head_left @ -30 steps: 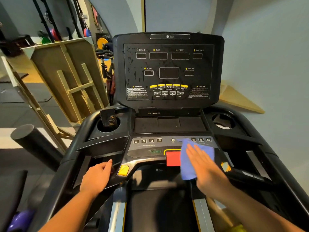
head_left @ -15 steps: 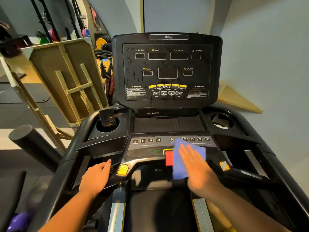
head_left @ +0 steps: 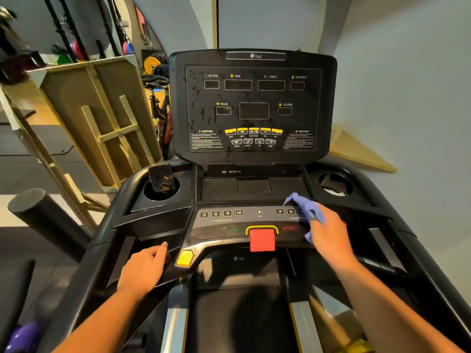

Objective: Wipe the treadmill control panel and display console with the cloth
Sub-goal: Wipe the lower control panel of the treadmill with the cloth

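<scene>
The black treadmill stands in front of me. Its upright display console point(head_left: 253, 108) is speckled with droplets. Below it lies the control panel point(head_left: 229, 220) with number keys and a red stop button point(head_left: 262, 240). My right hand point(head_left: 331, 235) presses a blue cloth point(head_left: 304, 206) against the right end of the control panel, covering the rightmost number keys. The cloth is bunched and blurred. My left hand point(head_left: 146, 268) rests flat on the left handlebar, beside a yellow button point(head_left: 184, 258).
A dark phone point(head_left: 161, 178) stands in the left cup holder. The right cup holder point(head_left: 335, 186) holds something pale. Wooden frames point(head_left: 96, 123) lean at the left, with weight plates behind. A black foam roller point(head_left: 43, 217) lies at the left. A grey wall is to the right.
My right hand has swept the cloth from over the red button to the right end of the control panel, uncovering the button. My left hand has stayed on the handlebar.
</scene>
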`<state>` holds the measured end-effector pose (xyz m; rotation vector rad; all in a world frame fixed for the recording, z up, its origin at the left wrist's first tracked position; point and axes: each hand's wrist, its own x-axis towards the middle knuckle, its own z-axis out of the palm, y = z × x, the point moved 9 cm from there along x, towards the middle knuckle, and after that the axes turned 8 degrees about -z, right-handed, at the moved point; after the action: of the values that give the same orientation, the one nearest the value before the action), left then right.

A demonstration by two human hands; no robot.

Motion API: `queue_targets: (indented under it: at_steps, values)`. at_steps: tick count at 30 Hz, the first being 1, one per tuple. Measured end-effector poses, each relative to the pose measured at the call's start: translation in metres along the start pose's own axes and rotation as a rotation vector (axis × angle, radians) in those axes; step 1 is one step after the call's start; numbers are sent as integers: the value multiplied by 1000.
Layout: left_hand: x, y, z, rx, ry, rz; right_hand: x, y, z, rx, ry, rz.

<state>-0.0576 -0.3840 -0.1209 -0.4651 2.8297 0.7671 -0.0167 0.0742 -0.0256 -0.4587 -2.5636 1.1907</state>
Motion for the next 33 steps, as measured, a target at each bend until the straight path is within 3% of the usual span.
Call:
queue_targets:
  at_steps: [3, 5, 8, 11, 13, 15, 19, 22, 24, 26, 29, 31, 33]
  values:
    - [0, -1, 1, -5, -2, 0, 11, 31, -32, 683, 279, 460]
    - [-1, 0, 0, -8, 0, 6, 27, 37, -49, 815, 328, 507]
    - [-2, 1, 0, -14, -6, 0, 45, 15, -78, 338, 372, 245]
    - [-2, -2, -1, -20, 0, -19, 36, -31, -26, -180, 100, -178]
    - [-2, -2, -2, -25, 0, -20, 22, -23, 26, -396, -90, -293]
    - [-3, 0, -2, -25, 6, -13, 4, -5, 64, -646, -141, -342]
    - [-3, 1, -2, -31, -4, -19, -38, -35, 115, -640, -172, -590]
    - [-5, 0, -1, -29, -10, -20, -46, -38, 115, -689, -209, -812]
    - [-5, 1, -3, -32, -5, -15, -30, -9, 96, -727, -232, -767]
    - [-4, 1, -3, -36, -1, -15, -8, 33, 64, -753, -195, -581]
    - [-5, 2, -3, -31, 2, -7, -8, 45, 41, -671, 4, -278]
    - [-5, 3, -4, -34, 4, -7, -20, 12, 63, -689, 81, -264]
    - [-5, 2, -4, -31, 8, -5, -34, -32, 106, -704, 35, -441]
